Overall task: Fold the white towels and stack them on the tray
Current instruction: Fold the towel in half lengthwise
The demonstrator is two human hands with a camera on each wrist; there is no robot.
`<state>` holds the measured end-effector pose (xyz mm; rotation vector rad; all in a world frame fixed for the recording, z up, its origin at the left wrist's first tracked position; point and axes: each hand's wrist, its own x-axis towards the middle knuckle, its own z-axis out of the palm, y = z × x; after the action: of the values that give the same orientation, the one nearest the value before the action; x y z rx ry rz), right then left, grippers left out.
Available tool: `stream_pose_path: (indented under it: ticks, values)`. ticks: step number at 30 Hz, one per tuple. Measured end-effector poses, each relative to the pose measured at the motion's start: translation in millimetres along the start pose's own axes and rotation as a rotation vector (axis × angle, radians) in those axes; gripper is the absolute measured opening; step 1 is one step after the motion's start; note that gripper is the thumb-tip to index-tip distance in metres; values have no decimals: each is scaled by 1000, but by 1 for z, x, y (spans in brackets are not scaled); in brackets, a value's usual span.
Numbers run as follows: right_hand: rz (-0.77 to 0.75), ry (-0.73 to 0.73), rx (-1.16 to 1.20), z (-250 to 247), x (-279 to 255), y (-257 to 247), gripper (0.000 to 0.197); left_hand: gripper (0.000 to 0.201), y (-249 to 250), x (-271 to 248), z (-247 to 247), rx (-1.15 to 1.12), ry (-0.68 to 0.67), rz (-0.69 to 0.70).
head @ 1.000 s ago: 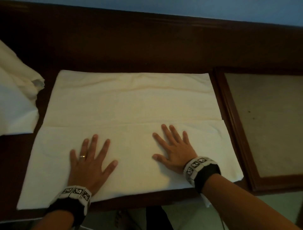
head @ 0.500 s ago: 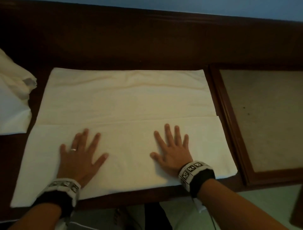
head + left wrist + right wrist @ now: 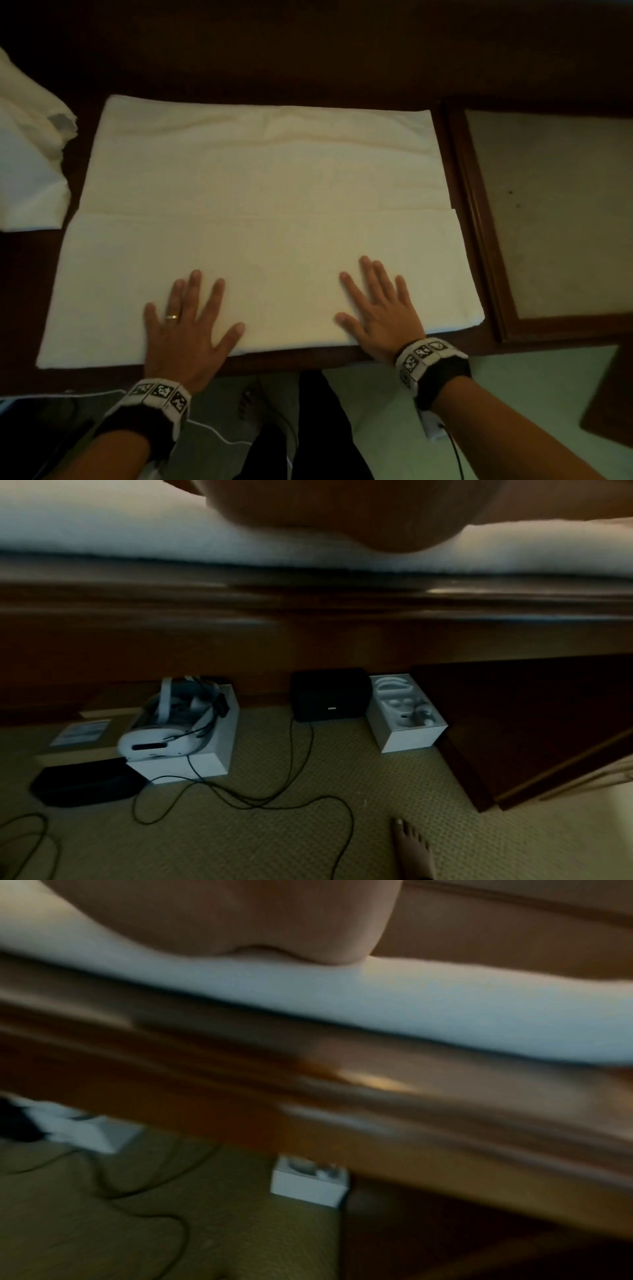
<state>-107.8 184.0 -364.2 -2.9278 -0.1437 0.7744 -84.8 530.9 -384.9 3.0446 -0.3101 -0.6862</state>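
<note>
A large white towel (image 3: pixel 263 192) lies spread on the dark wooden table, its near third folded over as a flap (image 3: pixel 274 246). My left hand (image 3: pixel 186 315) rests flat on the flap near its front edge, fingers spread. My right hand (image 3: pixel 376 305) lies flat on the flap further right, fingers straight. Both wrist views show only the heel of a palm on the towel's front edge (image 3: pixel 137 542) (image 3: pixel 377 1001). The wooden tray (image 3: pixel 479 219) with a pale lining stands to the right, holding nothing that I can see.
Loose white towels (image 3: pixel 27 161) are heaped at the table's left edge. Under the table, on the carpet, lie a white headset on a box (image 3: pixel 178 723), a black case (image 3: pixel 329 693), another white box (image 3: pixel 404 712) and cables. My bare foot (image 3: pixel 411 845) is nearby.
Both hands have slid back along the flap toward the table's front edge, staying flat. The towel keeps its fold.
</note>
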Motion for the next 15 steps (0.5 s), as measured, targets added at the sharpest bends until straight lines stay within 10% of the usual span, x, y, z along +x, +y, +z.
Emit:
stream_pose_path:
  ticks: [5,15]
  values:
    - [364,74,129,1,-22,68,75,91,-24,4,-7,-9,-31,-129]
    - [142,-80,80,-43,18,12,70,88,-46,27,-52,-13,-113,-69]
